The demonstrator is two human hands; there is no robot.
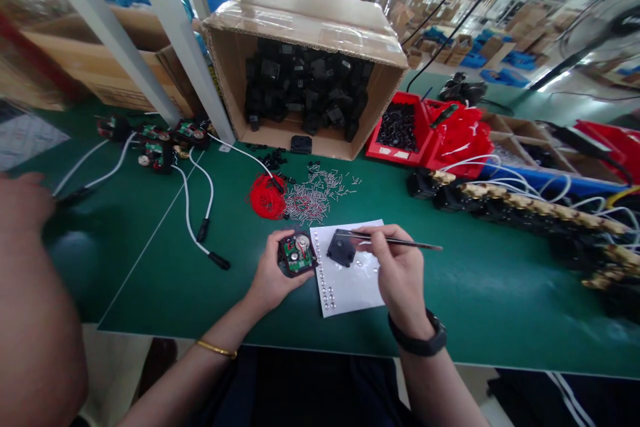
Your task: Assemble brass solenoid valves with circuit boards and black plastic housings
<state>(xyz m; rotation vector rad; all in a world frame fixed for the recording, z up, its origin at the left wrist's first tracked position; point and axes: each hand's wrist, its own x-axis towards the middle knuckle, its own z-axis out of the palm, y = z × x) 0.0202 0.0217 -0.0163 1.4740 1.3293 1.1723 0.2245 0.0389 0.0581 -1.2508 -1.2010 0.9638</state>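
My left hand (274, 275) grips a small black housing by its edges, its open face showing a green circuit board (299, 255) with round metal parts. In my right hand (401, 273) is a pair of dark tweezers (400, 240), pinched between thumb and fingers and pointing left. The tweezer tips reach a square black plastic cover (341, 250); whether they grip it or only pass over it, I cannot tell. Beneath the cover lies a white sheet (350, 297) with small shiny round pieces, several lined up along its left edge.
Loose screws (310, 203) and a coil of red wire (267, 197) lie beyond the sheet. A carton (305, 10) of black housings stands behind, red bins (423, 153) to its right. Cabled assemblies (155, 143) sit left, brass-fitted ones (530, 203) right. Another person's arm (30, 280) enters at left.
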